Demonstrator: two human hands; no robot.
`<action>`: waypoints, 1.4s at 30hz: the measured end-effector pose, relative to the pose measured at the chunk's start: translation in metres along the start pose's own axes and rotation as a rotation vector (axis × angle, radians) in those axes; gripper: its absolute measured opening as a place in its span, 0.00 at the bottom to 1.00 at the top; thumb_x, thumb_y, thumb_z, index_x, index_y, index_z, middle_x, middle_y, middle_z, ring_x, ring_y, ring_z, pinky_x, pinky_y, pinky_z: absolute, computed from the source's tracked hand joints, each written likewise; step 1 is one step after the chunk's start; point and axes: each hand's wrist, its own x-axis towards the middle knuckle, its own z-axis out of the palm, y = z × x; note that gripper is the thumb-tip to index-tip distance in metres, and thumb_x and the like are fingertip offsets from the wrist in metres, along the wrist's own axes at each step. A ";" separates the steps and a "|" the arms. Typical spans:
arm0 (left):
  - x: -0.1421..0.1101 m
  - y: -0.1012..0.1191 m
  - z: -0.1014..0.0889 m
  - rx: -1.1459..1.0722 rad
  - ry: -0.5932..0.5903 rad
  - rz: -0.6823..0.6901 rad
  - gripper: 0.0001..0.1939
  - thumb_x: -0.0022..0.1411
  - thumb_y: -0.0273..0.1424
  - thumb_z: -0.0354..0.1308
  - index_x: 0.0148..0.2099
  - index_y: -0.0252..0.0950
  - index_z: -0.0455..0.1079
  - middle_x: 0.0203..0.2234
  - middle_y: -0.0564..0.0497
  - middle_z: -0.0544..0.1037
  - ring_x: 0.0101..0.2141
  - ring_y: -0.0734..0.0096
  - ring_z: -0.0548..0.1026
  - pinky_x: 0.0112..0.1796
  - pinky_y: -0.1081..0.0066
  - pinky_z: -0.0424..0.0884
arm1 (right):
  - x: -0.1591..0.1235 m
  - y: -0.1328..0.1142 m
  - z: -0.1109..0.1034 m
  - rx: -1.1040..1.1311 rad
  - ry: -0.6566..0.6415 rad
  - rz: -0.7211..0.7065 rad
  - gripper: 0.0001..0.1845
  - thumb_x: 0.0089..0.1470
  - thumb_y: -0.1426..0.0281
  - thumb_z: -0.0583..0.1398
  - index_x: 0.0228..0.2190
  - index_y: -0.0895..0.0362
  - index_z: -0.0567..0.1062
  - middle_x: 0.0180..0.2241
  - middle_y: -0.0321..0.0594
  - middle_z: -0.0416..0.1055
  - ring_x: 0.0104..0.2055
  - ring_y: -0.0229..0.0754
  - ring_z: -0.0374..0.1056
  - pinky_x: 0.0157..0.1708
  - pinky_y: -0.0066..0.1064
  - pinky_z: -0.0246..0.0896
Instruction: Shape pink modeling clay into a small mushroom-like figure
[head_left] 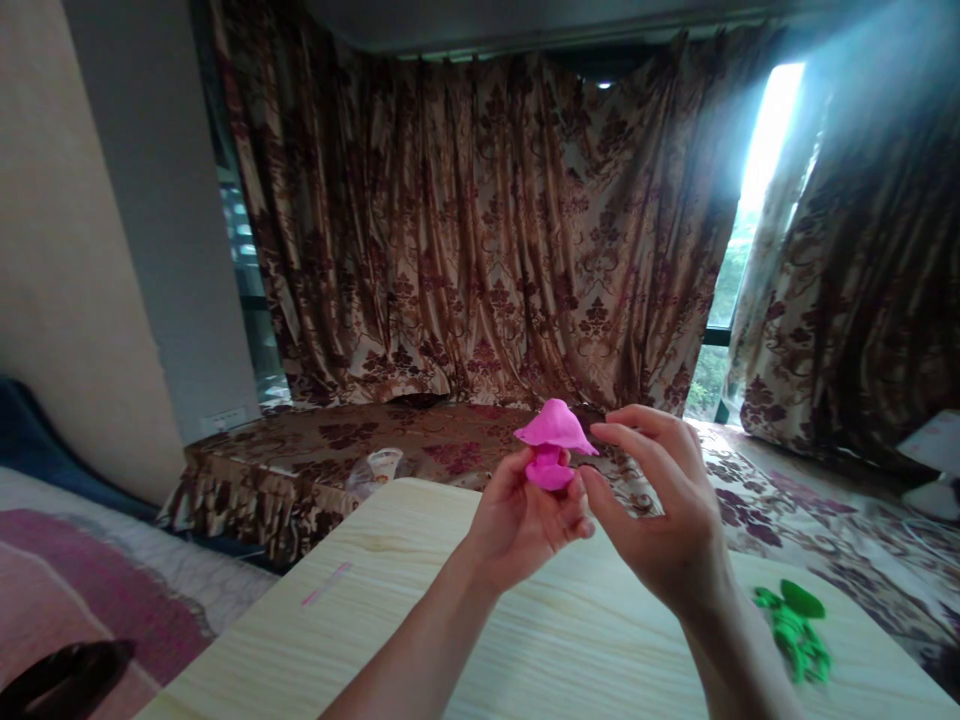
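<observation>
A pink mushroom-shaped figure point(556, 428), which looks like modelling clay, is held up above the table. It has a wide, pointed cap with a flared edge, a short stem and a rounded base. My left hand point(525, 525) grips it low down, with thumb and fingers around the base. Just to the right of the cap, my right hand point(660, 490) hovers with thumb and fingers apart and nothing between them. On the table's right side lies a green piece point(796, 630) with a round flat part and several thin, tangled parts; it is slightly blurred.
The pale wooden table point(375, 600) fills the front. A thin pinkish strip point(326, 583) lies at its left. Behind stand a clear plastic bag point(379, 470) and a cloth-covered ledge point(322, 440). A bed point(97, 570) is at left, a white lamp point(934, 460) at far right.
</observation>
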 end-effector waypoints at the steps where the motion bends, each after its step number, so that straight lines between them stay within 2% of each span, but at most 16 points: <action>1: -0.001 0.001 -0.001 0.009 -0.009 0.000 0.18 0.63 0.39 0.47 0.39 0.29 0.71 0.29 0.45 0.78 0.26 0.69 0.73 0.34 0.64 0.66 | -0.001 0.000 0.000 0.012 -0.007 0.012 0.19 0.46 0.78 0.63 0.43 0.58 0.74 0.45 0.46 0.67 0.48 0.47 0.63 0.49 0.42 0.62; 3: -0.002 0.000 -0.001 0.020 -0.022 0.001 0.20 0.63 0.40 0.47 0.36 0.28 0.72 0.27 0.45 0.77 0.25 0.69 0.72 0.34 0.64 0.66 | -0.002 0.001 0.000 0.077 -0.027 0.066 0.24 0.46 0.77 0.64 0.48 0.57 0.71 0.49 0.46 0.66 0.52 0.48 0.62 0.51 0.43 0.60; 6: -0.003 -0.003 0.003 0.040 -0.046 -0.012 0.22 0.62 0.44 0.48 0.32 0.28 0.71 0.24 0.48 0.74 0.24 0.72 0.68 0.33 0.65 0.65 | -0.005 0.001 0.000 0.297 -0.057 0.230 0.33 0.49 0.72 0.62 0.57 0.53 0.61 0.57 0.45 0.61 0.58 0.49 0.58 0.54 0.43 0.59; 8: -0.002 -0.007 0.005 0.060 -0.065 -0.043 0.24 0.61 0.46 0.47 0.32 0.28 0.71 0.23 0.50 0.70 0.23 0.74 0.66 0.33 0.65 0.65 | -0.006 0.001 0.000 0.410 -0.066 0.346 0.28 0.55 0.70 0.59 0.57 0.50 0.60 0.57 0.42 0.62 0.57 0.46 0.60 0.54 0.42 0.60; 11: 0.000 -0.015 0.006 0.068 -0.067 -0.100 0.26 0.60 0.48 0.48 0.32 0.27 0.70 0.23 0.50 0.68 0.22 0.75 0.65 0.33 0.66 0.65 | -0.007 0.004 0.001 0.431 -0.094 0.430 0.18 0.59 0.69 0.55 0.51 0.49 0.68 0.52 0.39 0.68 0.50 0.42 0.67 0.50 0.37 0.64; 16: 0.008 -0.022 0.003 -0.006 0.057 -0.113 0.23 0.63 0.45 0.49 0.38 0.29 0.71 0.25 0.48 0.76 0.21 0.75 0.69 0.31 0.68 0.68 | -0.005 0.011 0.003 0.310 -0.071 0.355 0.14 0.55 0.74 0.58 0.44 0.53 0.73 0.47 0.39 0.70 0.48 0.40 0.67 0.47 0.32 0.65; 20: 0.014 -0.024 0.002 0.021 0.238 -0.076 0.19 0.65 0.41 0.47 0.39 0.30 0.71 0.25 0.48 0.78 0.20 0.75 0.72 0.28 0.71 0.71 | -0.007 0.019 0.005 0.203 -0.055 0.315 0.14 0.53 0.76 0.59 0.42 0.55 0.74 0.44 0.39 0.71 0.46 0.39 0.67 0.46 0.32 0.64; 23: 0.016 -0.027 0.000 0.072 0.390 -0.049 0.18 0.65 0.40 0.48 0.38 0.30 0.71 0.24 0.48 0.79 0.21 0.74 0.75 0.26 0.72 0.71 | -0.010 0.026 0.008 0.188 -0.080 0.322 0.14 0.52 0.77 0.60 0.41 0.54 0.74 0.42 0.38 0.72 0.45 0.39 0.68 0.45 0.31 0.64; 25: 0.016 -0.029 -0.001 0.101 0.450 -0.038 0.17 0.65 0.39 0.49 0.39 0.30 0.71 0.25 0.48 0.79 0.22 0.72 0.76 0.25 0.72 0.71 | -0.012 0.029 0.010 0.195 -0.092 0.342 0.13 0.52 0.77 0.59 0.41 0.54 0.74 0.42 0.38 0.72 0.44 0.39 0.68 0.44 0.30 0.64; 28: 0.014 -0.031 0.000 0.108 0.458 -0.038 0.15 0.64 0.38 0.50 0.40 0.32 0.71 0.27 0.49 0.79 0.24 0.69 0.76 0.26 0.70 0.72 | -0.014 0.033 0.012 0.200 -0.091 0.370 0.13 0.52 0.77 0.59 0.41 0.53 0.74 0.42 0.38 0.71 0.44 0.38 0.68 0.43 0.30 0.64; 30: 0.014 -0.030 0.002 0.092 0.414 -0.035 0.14 0.63 0.37 0.50 0.39 0.31 0.71 0.26 0.48 0.78 0.26 0.67 0.76 0.28 0.67 0.73 | -0.014 0.035 0.011 0.195 -0.081 0.376 0.13 0.52 0.76 0.59 0.41 0.54 0.74 0.42 0.38 0.71 0.44 0.38 0.68 0.42 0.30 0.65; 35: 0.014 -0.027 0.004 0.081 0.338 0.001 0.08 0.61 0.24 0.51 0.35 0.29 0.71 0.25 0.46 0.78 0.28 0.68 0.76 0.36 0.65 0.73 | -0.014 0.039 0.005 0.179 -0.056 0.382 0.11 0.54 0.73 0.59 0.41 0.53 0.74 0.41 0.39 0.72 0.42 0.39 0.68 0.40 0.31 0.66; 42: 0.015 -0.033 0.001 0.062 0.350 0.044 0.08 0.63 0.27 0.55 0.44 0.30 0.70 0.31 0.46 0.79 0.31 0.70 0.77 0.40 0.66 0.73 | -0.010 0.035 -0.003 0.177 -0.039 0.381 0.09 0.55 0.71 0.58 0.39 0.54 0.75 0.39 0.40 0.73 0.40 0.40 0.70 0.37 0.33 0.68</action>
